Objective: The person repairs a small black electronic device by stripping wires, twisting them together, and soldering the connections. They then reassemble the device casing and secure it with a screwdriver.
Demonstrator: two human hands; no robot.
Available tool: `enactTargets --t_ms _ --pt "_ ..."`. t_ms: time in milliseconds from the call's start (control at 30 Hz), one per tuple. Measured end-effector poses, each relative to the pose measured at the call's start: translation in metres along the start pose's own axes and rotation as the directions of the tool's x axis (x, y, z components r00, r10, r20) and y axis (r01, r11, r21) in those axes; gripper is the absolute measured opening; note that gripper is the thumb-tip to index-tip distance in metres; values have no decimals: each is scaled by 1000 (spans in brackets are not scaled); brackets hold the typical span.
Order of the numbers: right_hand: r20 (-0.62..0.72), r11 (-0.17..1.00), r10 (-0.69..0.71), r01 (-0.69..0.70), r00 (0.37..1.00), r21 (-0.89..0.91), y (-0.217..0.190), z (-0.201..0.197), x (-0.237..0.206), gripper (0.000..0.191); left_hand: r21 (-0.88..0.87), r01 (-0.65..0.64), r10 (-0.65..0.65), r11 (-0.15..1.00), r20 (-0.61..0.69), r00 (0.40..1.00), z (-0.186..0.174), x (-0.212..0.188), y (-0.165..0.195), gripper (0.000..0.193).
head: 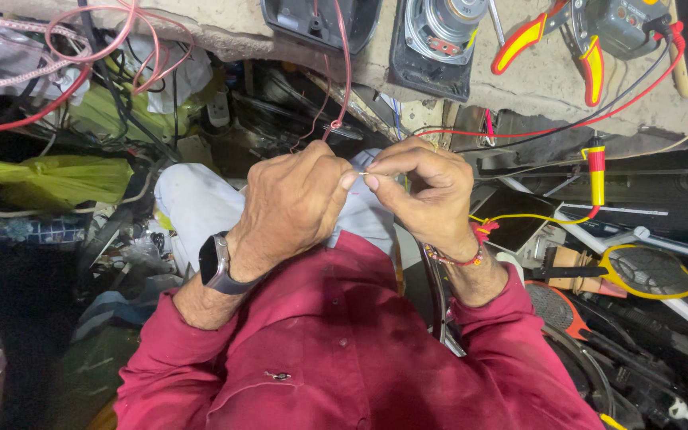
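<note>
My left hand point(292, 199) and my right hand point(424, 187) meet in front of my chest, fingertips pinched together on the bare end of a thin wire point(361, 173). A thin red wire point(342, 72) runs up from my left hand toward the bench edge. A dark smartwatch point(216, 263) sits on my left wrist, and a beaded thread band point(455, 256) on my right wrist. My sleeves and shirt are dark red.
A worn bench top point(519, 80) carries a speaker point(439, 32), red-and-yellow pliers point(543, 36) and a black housing point(320, 20). A yellow-and-red probe point(596, 171) hangs on a red lead. A yellow-rimmed racket-shaped swatter point(646, 271) lies at right. Tangled wires point(81, 56) and a green bag point(49, 179) fill the left.
</note>
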State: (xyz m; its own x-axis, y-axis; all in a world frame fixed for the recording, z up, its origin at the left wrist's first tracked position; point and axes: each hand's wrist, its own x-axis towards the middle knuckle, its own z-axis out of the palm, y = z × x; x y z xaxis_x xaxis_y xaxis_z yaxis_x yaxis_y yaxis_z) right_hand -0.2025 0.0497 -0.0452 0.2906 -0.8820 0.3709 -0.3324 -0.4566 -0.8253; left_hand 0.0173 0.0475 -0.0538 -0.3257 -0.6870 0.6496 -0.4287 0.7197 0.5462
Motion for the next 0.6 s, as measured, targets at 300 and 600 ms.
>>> enactTargets --t_ms 300,600 --pt "123 802 283 -305 951 513 2 1 1 61 -25 10 -11 1000 -65 998 -1 1 1 10" --pt "37 735 340 -290 940 613 10 3 -11 37 -20 3 -5 1000 -100 995 2 1 2 14"
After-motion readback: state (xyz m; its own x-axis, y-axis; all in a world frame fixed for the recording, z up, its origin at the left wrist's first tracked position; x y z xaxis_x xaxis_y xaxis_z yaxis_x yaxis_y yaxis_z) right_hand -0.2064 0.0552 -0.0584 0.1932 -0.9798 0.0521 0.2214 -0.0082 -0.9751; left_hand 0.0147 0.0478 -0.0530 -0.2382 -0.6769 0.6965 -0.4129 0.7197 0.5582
